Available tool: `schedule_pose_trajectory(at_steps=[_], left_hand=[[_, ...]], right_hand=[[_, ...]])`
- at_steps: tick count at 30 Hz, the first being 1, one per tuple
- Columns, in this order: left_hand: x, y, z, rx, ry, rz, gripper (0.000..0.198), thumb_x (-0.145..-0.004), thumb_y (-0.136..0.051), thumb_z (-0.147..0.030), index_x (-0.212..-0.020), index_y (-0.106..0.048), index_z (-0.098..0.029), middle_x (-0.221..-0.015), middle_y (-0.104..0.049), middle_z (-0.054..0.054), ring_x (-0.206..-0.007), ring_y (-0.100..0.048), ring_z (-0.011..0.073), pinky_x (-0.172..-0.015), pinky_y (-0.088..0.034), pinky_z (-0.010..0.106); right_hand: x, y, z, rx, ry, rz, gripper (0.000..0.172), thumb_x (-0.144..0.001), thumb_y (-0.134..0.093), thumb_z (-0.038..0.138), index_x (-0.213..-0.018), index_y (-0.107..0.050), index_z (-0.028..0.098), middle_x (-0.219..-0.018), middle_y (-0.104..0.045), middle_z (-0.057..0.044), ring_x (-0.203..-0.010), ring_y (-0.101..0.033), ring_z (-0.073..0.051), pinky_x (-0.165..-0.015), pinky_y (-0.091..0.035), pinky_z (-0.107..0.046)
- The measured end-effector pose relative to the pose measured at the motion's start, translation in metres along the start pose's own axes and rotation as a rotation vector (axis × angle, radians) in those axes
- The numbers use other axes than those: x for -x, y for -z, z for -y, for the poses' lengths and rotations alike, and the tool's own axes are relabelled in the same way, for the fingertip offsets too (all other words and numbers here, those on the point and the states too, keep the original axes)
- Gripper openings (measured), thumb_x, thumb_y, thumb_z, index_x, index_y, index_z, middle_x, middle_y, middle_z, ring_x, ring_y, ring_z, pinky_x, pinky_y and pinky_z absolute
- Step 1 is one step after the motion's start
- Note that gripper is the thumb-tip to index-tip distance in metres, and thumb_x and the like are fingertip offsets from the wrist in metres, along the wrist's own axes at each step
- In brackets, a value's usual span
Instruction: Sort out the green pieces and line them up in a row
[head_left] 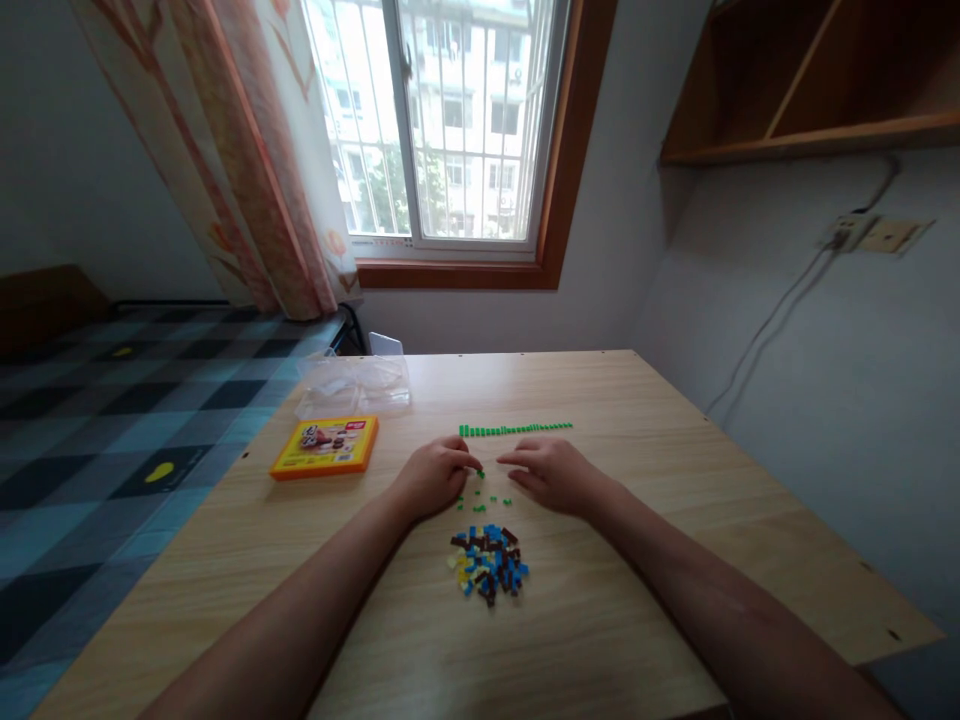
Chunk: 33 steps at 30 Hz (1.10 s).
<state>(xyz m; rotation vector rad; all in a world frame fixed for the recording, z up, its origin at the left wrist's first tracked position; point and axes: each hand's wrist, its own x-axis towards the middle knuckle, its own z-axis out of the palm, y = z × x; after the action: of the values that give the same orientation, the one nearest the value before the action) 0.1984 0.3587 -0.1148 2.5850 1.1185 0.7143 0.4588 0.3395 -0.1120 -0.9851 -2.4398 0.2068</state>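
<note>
My left hand (pixel 435 476) rests on the table with its fingers curled. Its fingertips are on a small green building brick (pixel 481 474); the exact grip is too small to make out. Opposite it, my right hand (pixel 556 474) has its fingers stretched toward the left, apart, with nothing visible between them. Several loose green bricks (pixel 478 508) lie scattered just below the hands. Behind them runs a long row of green bricks (pixel 517 430), with larger ones at the left end. Closer to me is a pile of blue, brown and yellow bricks (pixel 491 562).
On the left of the wooden table (pixel 615 620) lies an orange and yellow box (pixel 326 447). Clear plastic packaging (pixel 356 385) stands behind it. A bed with a checked cover (pixel 150 400) adjoins the left side. A cable (pixel 772 310) hangs along the right wall.
</note>
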Motion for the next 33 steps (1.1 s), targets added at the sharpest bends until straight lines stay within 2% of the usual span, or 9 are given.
schedule_pose_trajectory(at_steps=[3, 10, 16, 20, 23, 29, 33], left_hand=[[-0.001, -0.003, 0.004, -0.042, 0.042, -0.027, 0.032, -0.081, -0.053, -0.009, -0.092, -0.080, -0.024, -0.091, -0.068, 0.004, -0.084, -0.063, 0.0173, -0.082, -0.051, 0.029], [-0.002, -0.004, 0.007, -0.089, 0.060, -0.052, 0.030, -0.079, -0.054, -0.010, -0.092, -0.079, -0.021, -0.093, -0.070, 0.005, -0.091, -0.064, 0.0201, -0.086, -0.051, 0.033], [-0.001, -0.004, 0.007, -0.080, 0.054, -0.080, 0.031, -0.078, -0.055, -0.009, -0.098, -0.077, -0.020, -0.099, -0.070, 0.006, -0.095, -0.063, 0.0210, -0.090, -0.051, 0.034], [-0.001, -0.005, 0.007, -0.084, 0.044, -0.055, 0.023, -0.083, -0.059, -0.018, -0.097, -0.077, -0.021, -0.097, -0.070, 0.006, -0.094, -0.063, 0.0206, -0.087, -0.051, 0.033], [-0.001, -0.004, 0.008, -0.106, 0.053, -0.033, 0.018, -0.086, -0.061, -0.024, -0.094, -0.077, -0.022, -0.095, -0.069, 0.006, -0.093, -0.063, 0.0211, -0.086, -0.050, 0.033], [-0.002, -0.005, 0.009, -0.115, 0.059, -0.006, 0.014, -0.086, -0.063, -0.024, -0.089, -0.077, -0.023, -0.094, -0.069, 0.004, -0.094, -0.062, 0.0210, -0.087, -0.049, 0.033], [-0.002, -0.005, 0.010, -0.124, 0.055, -0.012, 0.016, -0.087, -0.062, -0.022, -0.090, -0.077, -0.024, -0.094, -0.069, 0.005, -0.093, -0.062, 0.0204, -0.086, -0.049, 0.033]], right_hand=[[-0.005, -0.007, 0.010, 0.029, 0.089, 0.061, 0.033, -0.096, -0.056, 0.028, -0.128, -0.067, 0.028, -0.100, -0.070, -0.007, -0.092, -0.062, -0.020, -0.083, -0.045, -0.030], [-0.007, -0.013, 0.010, 0.048, 0.100, 0.069, 0.030, -0.096, -0.057, 0.026, -0.123, -0.069, 0.029, -0.097, -0.064, -0.007, -0.089, -0.057, -0.019, -0.082, -0.043, -0.031], [-0.004, -0.012, 0.003, -0.054, 0.060, 0.013, 0.019, -0.095, -0.056, 0.021, -0.100, -0.074, 0.021, -0.090, -0.067, -0.006, -0.085, -0.060, -0.017, -0.079, -0.045, -0.028], [-0.003, -0.010, -0.001, -0.070, -0.027, -0.008, 0.006, -0.086, -0.067, 0.019, -0.087, -0.073, 0.020, -0.084, -0.066, -0.003, -0.076, -0.059, -0.014, -0.072, -0.044, -0.026], [-0.004, -0.010, -0.002, -0.071, -0.043, -0.006, 0.005, -0.083, -0.069, 0.017, -0.082, -0.072, 0.020, -0.083, -0.067, -0.002, -0.076, -0.059, -0.015, -0.073, -0.045, -0.025], [-0.002, -0.011, -0.006, -0.089, -0.008, 0.000, 0.015, -0.088, -0.061, 0.015, -0.089, -0.075, 0.022, -0.089, -0.071, -0.004, -0.083, -0.064, -0.016, -0.079, -0.048, -0.026], [0.001, -0.011, -0.010, -0.043, -0.055, -0.049, 0.019, -0.086, -0.064, 0.018, -0.101, -0.076, 0.023, -0.096, -0.072, -0.004, -0.087, -0.065, -0.017, -0.080, -0.048, -0.027]])
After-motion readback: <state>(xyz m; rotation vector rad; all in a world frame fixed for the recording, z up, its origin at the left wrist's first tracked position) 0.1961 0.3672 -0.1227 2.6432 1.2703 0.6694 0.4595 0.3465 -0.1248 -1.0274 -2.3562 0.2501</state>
